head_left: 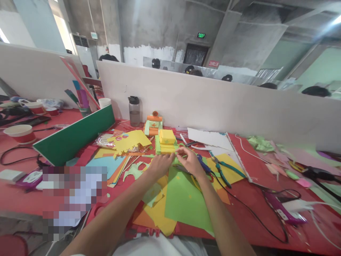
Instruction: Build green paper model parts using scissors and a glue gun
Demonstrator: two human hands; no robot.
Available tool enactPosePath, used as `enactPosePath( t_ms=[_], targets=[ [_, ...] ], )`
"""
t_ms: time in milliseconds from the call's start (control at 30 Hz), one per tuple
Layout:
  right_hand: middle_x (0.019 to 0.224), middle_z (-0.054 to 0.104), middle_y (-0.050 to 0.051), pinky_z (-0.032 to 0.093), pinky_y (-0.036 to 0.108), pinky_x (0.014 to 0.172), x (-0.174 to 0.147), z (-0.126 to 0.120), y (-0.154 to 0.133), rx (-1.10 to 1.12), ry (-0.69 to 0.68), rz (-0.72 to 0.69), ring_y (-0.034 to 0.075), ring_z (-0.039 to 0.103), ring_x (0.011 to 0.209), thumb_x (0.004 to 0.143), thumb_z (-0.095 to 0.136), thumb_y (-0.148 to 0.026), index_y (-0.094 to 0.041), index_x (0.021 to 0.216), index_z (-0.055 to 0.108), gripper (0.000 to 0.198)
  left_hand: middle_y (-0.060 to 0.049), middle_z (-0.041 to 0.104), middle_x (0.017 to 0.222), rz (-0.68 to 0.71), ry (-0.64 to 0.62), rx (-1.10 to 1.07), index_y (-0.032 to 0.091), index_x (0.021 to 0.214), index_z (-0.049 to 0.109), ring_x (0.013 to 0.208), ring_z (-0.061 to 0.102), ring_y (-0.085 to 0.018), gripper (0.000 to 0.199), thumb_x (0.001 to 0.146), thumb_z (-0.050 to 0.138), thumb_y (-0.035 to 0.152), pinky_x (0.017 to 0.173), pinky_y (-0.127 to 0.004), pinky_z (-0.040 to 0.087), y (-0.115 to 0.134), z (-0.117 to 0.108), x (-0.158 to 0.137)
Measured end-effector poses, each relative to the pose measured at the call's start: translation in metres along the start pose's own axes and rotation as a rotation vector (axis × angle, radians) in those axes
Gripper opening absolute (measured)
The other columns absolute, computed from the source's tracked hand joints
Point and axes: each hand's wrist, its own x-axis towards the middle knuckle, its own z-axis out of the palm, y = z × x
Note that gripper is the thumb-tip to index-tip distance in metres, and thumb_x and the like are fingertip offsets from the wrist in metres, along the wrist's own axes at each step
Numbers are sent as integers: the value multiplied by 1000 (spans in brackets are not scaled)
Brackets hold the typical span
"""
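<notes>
My left hand (162, 164) and my right hand (189, 160) meet at the front of a small yellow and light green paper model (167, 137). Its boxy yellow top carries a green star. Back upward, my left hand has its fingers drawn together and pointing right, close against the model's lower front. Thumb and fingertips of my right hand are pinched beside them. Whatever lies between the fingertips of either hand is too small or hidden. Below my hands lies a sheet of green paper (183, 202), over yellow and orange sheets.
An orange and green paper model (153, 124) and a bottle (134, 111) stand by the white partition (213, 99). Teal-handled pliers (226, 169) and a blue glue gun (204, 164) with a black cable lie right. A green board (77, 135) stands left, near cut yellow paper (133, 140).
</notes>
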Motion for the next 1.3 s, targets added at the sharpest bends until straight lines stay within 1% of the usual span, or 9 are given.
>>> enactPosePath(
  t_ms=[167, 300, 367, 533, 667, 767, 1000, 1167, 1300],
  targets=[
    [93, 70, 7, 52, 27, 58, 1, -3, 2, 138, 83, 48, 22, 65, 80, 91, 56, -47, -21, 94, 67, 28, -13, 70, 95, -4, -11, -10, 18, 132, 46, 86, 71, -27, 40, 92, 51, 12, 72, -31, 50, 1, -5, -2],
    [87, 70, 9, 50, 25, 52, 2, -8, 5, 204, 139, 84, 21, 64, 74, 92, 53, -56, -19, 92, 70, 40, -13, 71, 96, 11, -22, -14, 18, 134, 43, 87, 71, -28, 44, 91, 52, 14, 70, -32, 48, 1, -6, -2],
    [83, 70, 8, 49, 25, 51, 2, -10, 5, 203, 156, 83, 19, 62, 69, 91, 55, -56, -18, 90, 72, 41, -13, 72, 97, 9, -16, -24, 18, 134, 42, 87, 71, -28, 43, 92, 52, 19, 70, -32, 48, 0, -4, -2],
    [80, 73, 8, 46, 27, 50, 3, -13, 4, 220, 206, 101, 16, 56, 56, 88, 61, -56, -17, 89, 75, 41, -13, 73, 102, -20, 56, -169, 21, 127, 48, 89, 71, -31, 40, 96, 51, 46, 70, -34, 49, -1, 4, 1],
    [80, 74, 8, 46, 28, 48, 4, -15, 5, 245, 245, 112, 17, 57, 57, 84, 65, -55, -17, 91, 77, 40, -12, 73, 102, -74, 98, -328, 23, 122, 51, 92, 70, -31, 38, 93, 56, 47, 71, -34, 49, -2, 9, 6],
    [76, 74, 7, 46, 28, 49, 3, -17, 6, 265, 258, 101, 17, 58, 56, 83, 67, -52, -17, 91, 78, 38, -10, 72, 95, -109, 138, -481, 24, 114, 55, 89, 70, -29, 33, 90, 58, 47, 69, -33, 49, -4, 12, 9],
    [74, 72, 5, 47, 27, 56, 0, -17, -9, 279, 180, 84, 18, 61, 64, 78, 73, -46, -17, 79, 77, 29, -5, 68, 82, -114, 271, -888, 24, 96, 58, 75, 63, -22, 25, 82, 68, 41, 64, -30, 44, -12, 23, 15],
    [63, 58, -1, 38, 24, 52, -4, -14, -18, 372, 92, 28, 12, 48, 54, 84, 69, -41, -17, 74, 67, 26, -1, 61, 78, -95, 299, -1086, 20, 88, 56, 69, 54, -16, 31, 79, 71, 45, 63, -27, 42, -12, 28, 20],
    [56, 42, -4, 30, 24, 49, -5, -11, -16, 387, 45, -16, 10, 36, 51, 93, 56, -42, -20, 62, 47, 39, 2, 54, 74, -44, 310, -1261, 18, 85, 52, 64, 49, -12, 34, 82, 69, 47, 61, -25, 40, -9, 22, 20]
  ],
)
